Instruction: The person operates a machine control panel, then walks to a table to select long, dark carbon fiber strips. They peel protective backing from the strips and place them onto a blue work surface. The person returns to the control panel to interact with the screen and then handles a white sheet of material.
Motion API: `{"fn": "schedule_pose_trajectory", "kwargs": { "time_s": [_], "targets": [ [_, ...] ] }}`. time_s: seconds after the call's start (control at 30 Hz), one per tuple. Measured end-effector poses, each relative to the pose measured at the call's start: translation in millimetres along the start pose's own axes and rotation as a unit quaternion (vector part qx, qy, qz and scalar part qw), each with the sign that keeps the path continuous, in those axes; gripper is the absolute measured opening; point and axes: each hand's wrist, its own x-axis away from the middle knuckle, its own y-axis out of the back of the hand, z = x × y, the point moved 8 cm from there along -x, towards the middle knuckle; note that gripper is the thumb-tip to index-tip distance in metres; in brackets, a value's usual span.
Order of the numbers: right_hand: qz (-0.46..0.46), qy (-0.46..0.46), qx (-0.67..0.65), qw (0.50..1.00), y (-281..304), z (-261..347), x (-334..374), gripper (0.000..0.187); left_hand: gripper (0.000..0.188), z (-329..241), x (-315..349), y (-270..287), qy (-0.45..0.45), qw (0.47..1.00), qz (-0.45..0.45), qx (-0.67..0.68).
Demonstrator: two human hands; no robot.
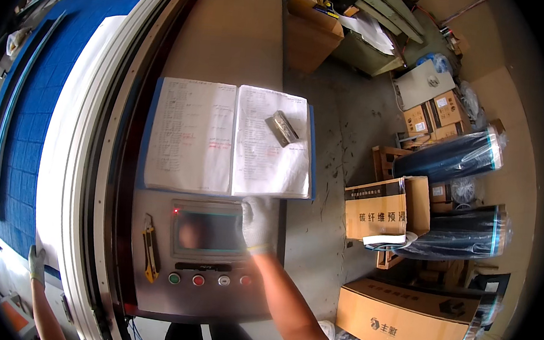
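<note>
My right hand [258,223], in a pale glove, is closed, fingers curled, at the right end of a control-panel screen [208,232]. Its knuckles meet the lower edge of an open blue binder [191,144] with printed and red-marked pages; anything inside the fingers is hidden. A silvery metallic block [281,128] lies on the right page. Far to the left, my gloved left hand [36,264] rests at the near edge of a white sheet [62,153], fingers stretched out. That sheet lies over a blue surface [22,176].
A yellow-and-black utility knife [150,248] lies beside the screen, above round buttons [198,280]. A long metal rail [97,156] separates panel and blue surface. Cardboard boxes [401,321] and plastic-wrapped dark rolls [449,155] stand on the right. A workbench [365,43] is behind.
</note>
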Motion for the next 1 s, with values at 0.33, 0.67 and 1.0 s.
{"fn": "schedule_pose_trajectory", "kwargs": {
  "time_s": [0.33, 0.67, 1.0],
  "targets": [
    [-0.041, 0.005, -0.085, 0.995, 20, 10, 2, 0.01, 0.052, 1, 7, 1, 0.027, 0.997, -0.03, 0.068],
    [-0.035, 0.031, -0.052, 0.998, 25, -18, 15, 0.005, 0.064, -32, 22, -3, 0.074, 0.995, 0.009, 0.065],
    [-0.045, 0.022, -0.018, 0.999, 25, -21, 15, 0.009, 0.063, -4, 3, -3, 0.063, 0.997, 0.019, 0.036]
  ]
}}
